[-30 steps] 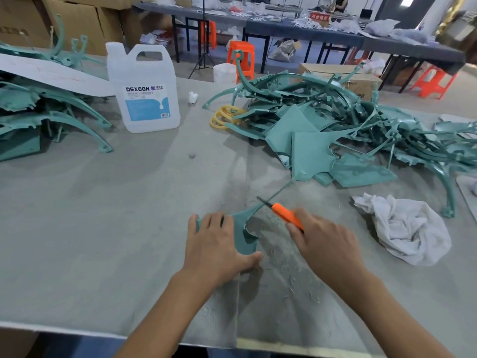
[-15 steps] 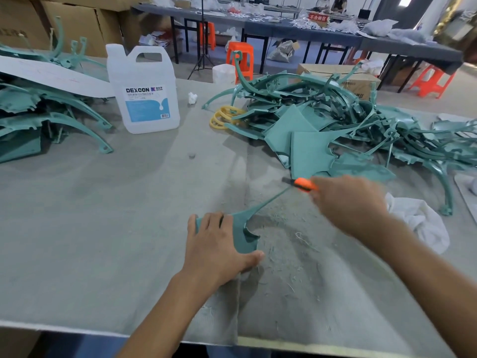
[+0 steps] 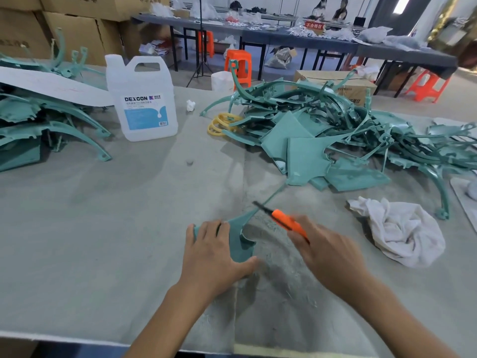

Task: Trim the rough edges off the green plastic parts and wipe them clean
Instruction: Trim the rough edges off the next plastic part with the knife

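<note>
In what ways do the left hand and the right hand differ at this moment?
The left hand lies flat, fingers straight, pressing the green part onto the table; the right hand curls round the orange knife. The left hand covers the part's wide end; the right hand is beside it, its blade at the part's thin stem. Both are bare and work on one part.

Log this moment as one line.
step: trimming | left hand: presses green part flat | right hand: grips orange knife, blade at part's stem | rag: untouched
</note>
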Demonstrator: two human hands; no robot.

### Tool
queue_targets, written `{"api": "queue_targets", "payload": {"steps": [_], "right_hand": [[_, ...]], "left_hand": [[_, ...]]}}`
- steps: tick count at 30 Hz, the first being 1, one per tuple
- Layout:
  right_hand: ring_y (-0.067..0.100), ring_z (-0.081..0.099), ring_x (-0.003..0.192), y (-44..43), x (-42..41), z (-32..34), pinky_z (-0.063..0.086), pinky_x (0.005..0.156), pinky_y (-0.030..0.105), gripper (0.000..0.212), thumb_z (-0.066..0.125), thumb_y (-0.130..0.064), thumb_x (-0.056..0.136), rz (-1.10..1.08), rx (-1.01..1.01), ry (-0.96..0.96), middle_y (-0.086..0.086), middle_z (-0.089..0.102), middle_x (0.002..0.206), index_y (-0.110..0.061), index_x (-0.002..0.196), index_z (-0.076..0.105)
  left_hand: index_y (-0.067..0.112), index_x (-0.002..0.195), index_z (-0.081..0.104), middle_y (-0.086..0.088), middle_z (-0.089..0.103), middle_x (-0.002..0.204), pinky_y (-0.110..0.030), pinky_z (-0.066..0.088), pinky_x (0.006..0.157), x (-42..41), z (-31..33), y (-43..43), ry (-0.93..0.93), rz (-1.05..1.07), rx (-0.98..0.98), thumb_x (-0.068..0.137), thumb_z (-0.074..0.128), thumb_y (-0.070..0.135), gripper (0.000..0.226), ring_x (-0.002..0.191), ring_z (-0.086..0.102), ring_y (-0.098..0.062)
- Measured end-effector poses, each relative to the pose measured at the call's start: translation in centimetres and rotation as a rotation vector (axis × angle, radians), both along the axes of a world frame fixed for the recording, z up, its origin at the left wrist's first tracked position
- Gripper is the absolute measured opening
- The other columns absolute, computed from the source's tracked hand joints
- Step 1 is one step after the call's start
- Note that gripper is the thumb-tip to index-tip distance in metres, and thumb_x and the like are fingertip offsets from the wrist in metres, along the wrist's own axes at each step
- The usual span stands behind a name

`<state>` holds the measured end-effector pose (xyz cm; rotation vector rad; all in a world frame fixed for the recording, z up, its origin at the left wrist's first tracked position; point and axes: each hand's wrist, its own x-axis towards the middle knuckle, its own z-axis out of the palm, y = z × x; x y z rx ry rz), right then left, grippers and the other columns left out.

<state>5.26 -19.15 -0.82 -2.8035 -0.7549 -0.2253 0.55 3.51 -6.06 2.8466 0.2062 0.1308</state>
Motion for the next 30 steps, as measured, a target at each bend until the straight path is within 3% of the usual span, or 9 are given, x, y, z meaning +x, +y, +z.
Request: {"api": "queue_targets", "payload": {"steps": [4,8,11,14,17,21,26,28,30], "right_hand": [[0.027,0.067,0.076,-0.4,1.2,-2.0,0.045,0.055,0.035,0.052,0.01,-0.068,0.094,-0.037,-0.085,-0.023,-0.008,0.066,0.101,-0.048,0.135,0.034],[0.034,0.063,0.064,-2.4,3.7,-0.8,0.053,0.046,0.042,0.039,0.03,-0.052,0.1,-0.174,0.025,-0.27,0.005,0.065,0.091,-0.033,0.131,0.042],[0.027,0.064,0.069,-1.9,2.9,-0.4,0.047,0.049,0.033,0.033,0.049,-0.046,0.1,-0.168,0.206,-0.307,0.0,0.067,0.093,-0.03,0.129,0.048],[0.006,0.053,0.058,-0.6,3.5,0.6,0.036,0.052,0.029,0.035,0.061,-0.058,0.092,-0.239,0.51,-0.124,-0.011,0.057,0.075,-0.033,0.112,0.047],[0.006,0.043,0.055,0.6,5.8,1.9,0.041,0.054,0.034,0.044,0.074,-0.061,0.083,-0.287,0.714,0.105,-0.006,0.046,0.069,-0.027,0.091,0.046],[0.018,0.049,0.056,1.9,7.6,2.4,0.046,0.049,0.034,0.035,0.079,-0.031,0.085,-0.244,0.945,0.421,0.013,0.059,0.074,-0.002,0.095,0.061],[0.014,0.066,0.061,1.9,7.2,1.9,0.045,0.045,0.023,0.013,0.075,-0.016,0.086,-0.241,1.052,0.482,0.009,0.072,0.077,-0.009,0.093,0.066],[0.015,0.066,0.063,1.6,6.7,1.8,0.046,0.046,0.024,0.013,0.074,-0.012,0.087,-0.255,1.094,0.52,0.009,0.073,0.074,-0.006,0.091,0.063],[0.015,0.064,0.063,1.3,6.2,1.7,0.045,0.046,0.025,0.011,0.071,-0.007,0.087,-0.284,1.157,0.559,0.01,0.073,0.074,-0.006,0.09,0.061]], "left_hand": [[0.025,0.141,0.042,0.011,0.038,0.143,-0.045,0.005,0.121,-0.2,0.0,0.1,-0.013,-0.001,-0.008,0.063,0.026,0.091,0.103,0.138,0.027,-0.01],[0.025,0.142,0.04,0.011,0.037,0.144,-0.047,0.007,0.121,-0.1,0.0,0.1,-0.005,-0.01,-0.004,0.066,0.027,0.091,0.101,0.138,0.027,-0.011],[0.024,0.142,0.04,0.01,0.036,0.145,-0.046,0.006,0.121,-0.1,0.0,0.1,-0.005,-0.01,-0.019,0.067,0.028,0.091,0.101,0.138,0.026,-0.012],[0.024,0.14,0.04,0.009,0.037,0.144,-0.047,0.008,0.121,0.0,0.0,0.0,-0.012,-0.003,-0.012,0.066,0.03,0.09,0.1,0.138,0.027,-0.012],[0.023,0.146,0.035,0.009,0.033,0.149,-0.046,0.007,0.122,-0.4,-0.1,0.0,0.008,-0.018,-0.01,0.066,0.029,0.091,0.105,0.142,0.023,-0.013],[0.022,0.155,0.023,0.006,0.02,0.161,-0.045,-0.006,0.124,-0.8,-0.3,0.4,0.051,-0.05,-0.045,0.069,0.027,0.092,0.111,0.151,0.007,-0.014],[0.025,0.158,0.013,0.004,0.005,0.167,-0.042,-0.012,0.123,-1.6,1.1,1.0,0.09,-0.107,-0.086,0.08,0.038,0.079,0.098,0.153,-0.008,-0.013],[0.026,0.155,0.024,0.003,0.017,0.164,-0.037,-0.005,0.124,-2.3,1.8,0.2,-0.071,-0.168,-0.069,0.086,0.048,0.062,0.081,0.153,0.006,-0.015],[0.025,0.142,0.051,0.004,0.047,0.149,-0.027,0.019,0.118,-3.8,2.2,-1.7,-0.297,-0.246,-0.159,0.085,0.056,0.048,0.061,0.139,0.041,-0.016]]}}
